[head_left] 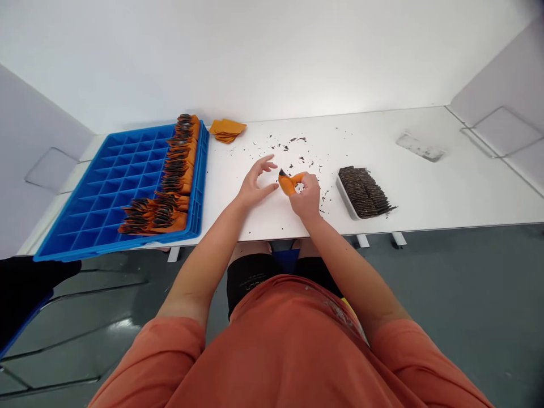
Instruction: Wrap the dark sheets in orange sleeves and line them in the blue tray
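While the orange packet point(285, 184) is held up over the white table point(467, 187) between the two hands, it is set just to the right of the left hand point(256, 184) and at the fingertips of the right hand point(306, 195), by which it is gripped and to which it is therefore nearer. Its visible part is bent, with its length slanted from a dark tip at the far left end down toward the right thumb. The right thumb and fingers are closed in a pinch on it; the left fingers are spread well away from the thumb, with nothing held, and whether the left thumb touches the packet cannot be told. One packet is counted in hand, one blue tray point(199, 195) to the left, one stack of orange envelopes point(227, 130) beyond its near-right side, one white container point(348, 198) to the right and one translucent piece point(420, 147) farther right. The filled packets point(178, 164) in the tray, the dark sheets point(365, 192) in the container and the scattered dark scraps point(301, 158) are too crowded or small to be counted.
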A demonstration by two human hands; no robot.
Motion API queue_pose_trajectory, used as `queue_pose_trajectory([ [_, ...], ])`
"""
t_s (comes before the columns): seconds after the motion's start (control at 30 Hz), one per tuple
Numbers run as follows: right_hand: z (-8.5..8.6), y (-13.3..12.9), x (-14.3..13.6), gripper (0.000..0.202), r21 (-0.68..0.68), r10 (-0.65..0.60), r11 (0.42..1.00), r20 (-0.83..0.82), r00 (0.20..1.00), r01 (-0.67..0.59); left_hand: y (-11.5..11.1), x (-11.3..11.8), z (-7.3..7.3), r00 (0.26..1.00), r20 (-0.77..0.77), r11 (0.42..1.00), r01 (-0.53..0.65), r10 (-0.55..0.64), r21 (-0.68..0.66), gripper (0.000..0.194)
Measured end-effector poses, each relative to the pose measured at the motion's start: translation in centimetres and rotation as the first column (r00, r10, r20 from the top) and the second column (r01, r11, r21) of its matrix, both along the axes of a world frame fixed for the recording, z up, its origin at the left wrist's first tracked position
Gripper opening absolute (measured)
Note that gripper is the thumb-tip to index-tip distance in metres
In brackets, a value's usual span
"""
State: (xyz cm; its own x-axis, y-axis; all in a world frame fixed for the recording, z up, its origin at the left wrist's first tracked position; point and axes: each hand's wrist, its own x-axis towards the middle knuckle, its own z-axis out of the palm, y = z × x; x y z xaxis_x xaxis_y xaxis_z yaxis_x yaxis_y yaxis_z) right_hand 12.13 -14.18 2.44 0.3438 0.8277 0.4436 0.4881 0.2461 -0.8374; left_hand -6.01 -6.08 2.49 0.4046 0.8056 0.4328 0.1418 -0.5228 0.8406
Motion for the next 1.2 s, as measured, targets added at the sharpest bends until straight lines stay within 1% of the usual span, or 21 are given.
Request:
queue_pose_trajectory([
  [0.07,0.5,-0.1,-0.1,0.047,-0.037,-0.055,0.998,-0.077,0.996,0.052,-0.7,0.3,-0.1,0.994,-0.103,0.993,0.036,-0.025,0.112,0.090],
  [0.1,0.7,0.0,-0.2,0.055,-0.055,-0.064,0.997,-0.106,0.992,0.058,-1.1,0.7,-0.2,0.989,-0.139,0.988,0.066,-0.047,0.136,0.100],
  [0.13,0.8,0.1,-0.3,0.060,-0.072,-0.055,0.996,-0.125,0.991,0.047,-1.5,1.2,-0.4,0.985,-0.153,0.985,0.107,-0.086,0.132,0.105],
  [0.17,0.8,0.2,-0.4,0.064,-0.089,-0.038,0.996,-0.137,0.990,0.025,-1.8,1.8,-0.6,0.980,-0.140,0.982,0.157,-0.142,0.101,0.106],
  [0.2,0.8,0.3,-0.4,0.067,-0.108,-0.021,0.994,-0.149,0.989,0.005,-2.1,2.4,-0.7,0.973,-0.105,0.976,0.213,-0.207,0.047,0.103],
  [0.23,0.8,0.4,-0.4,0.069,-0.127,-0.011,0.992,-0.165,0.986,-0.010,-2.2,3.0,-0.8,0.962,-0.054,0.963,0.267,-0.268,-0.023,0.096],
  [0.27,0.8,0.5,-0.4,0.070,-0.147,-0.002,0.989,-0.183,0.983,-0.025,-2.3,3.5,-0.9,0.951,-0.002,0.947,0.308,-0.310,-0.095,0.085],
  [0.3,0.7,0.5,-0.3,0.071,-0.163,0.010,0.986,-0.197,0.980,-0.043,-2.3,3.9,-0.9,0.947,0.037,0.935,0.321,-0.320,-0.152,0.072],
  [0.33,0.7,0.6,-0.3,0.071,-0.170,0.030,0.983,-0.201,0.979,-0.065,-2.2,4.1,-0.8,0.954,0.050,0.935,0.301,-0.297,-0.187,0.061],
  [0.4,0.8,0.5,-0.2,0.071,-0.159,0.105,0.978,-0.175,0.979,-0.133,-2.1,4.1,-0.7,0.981,0.025,0.961,0.193,-0.192,-0.196,0.046],
  [0.47,0.9,0.4,-0.2,0.069,-0.130,0.176,0.972,-0.152,0.973,-0.196,-2.0,3.8,-0.5,0.996,0.007,0.985,0.085,-0.085,-0.151,0.043],
  [0.53,1.0,0.3,-0.3,0.065,-0.113,0.218,0.965,-0.171,0.961,-0.239,-1.9,3.5,-0.4,1.000,0.010,0.995,0.030,-0.029,-0.096,0.046],
  [0.63,0.9,0.2,-0.2,0.055,-0.110,0.267,0.950,-0.193,0.944,-0.291,-1.8,3.3,-0.6,1.000,-0.011,1.000,-0.009,0.009,-0.010,0.052],
  [0.73,0.8,0.2,0.0,0.047,-0.100,0.312,0.939,-0.156,0.937,-0.329,-1.8,3.1,-0.9,0.996,-0.068,0.996,-0.054,0.059,0.065,0.054],
  [0.87,0.6,-0.1,0.2,0.039,-0.076,0.311,0.946,-0.078,0.947,-0.316,-2.0,3.0,-1.0,0.993,-0.101,0.990,-0.053,0.066,0.127,0.048],
  [0.97,0.5,-0.4,0.2,0.042,-0.079,0.294,0.954,0.033,0.955,-0.290,-2.1,3.0,-0.8,0.988,-0.107,0.986,-0.099,0.113,0.133,0.045],
  [1.03,0.6,-0.4,0.2,0.039,-0.085,0.282,0.957,0.074,0.957,-0.276,-2.0,2.9,-0.6,0.984,-0.106,0.982,-0.126,0.142,0.140,0.043],
  [1.1,0.8,-0.2,0.3,0.030,-0.125,0.272,0.956,0.040,0.961,-0.265,-1.8,2.9,-0.4,0.981,-0.118,0.975,-0.128,0.151,0.184,0.038],
  [1.13,0.9,-0.1,0.3,0.027,-0.168,0.265,0.951,0.001,0.964,-0.261,-1.8,2.9,-0.3,0.980,-0.134,0.969,-0.117,0.148,0.218,0.035],
  [1.2,1.0,0.3,0.3,0.027,-0.265,0.241,0.930,-0.085,0.967,-0.255,-1.7,3.0,-0.2,0.974,-0.182,0.951,-0.078,0.138,0.300,0.032],
])
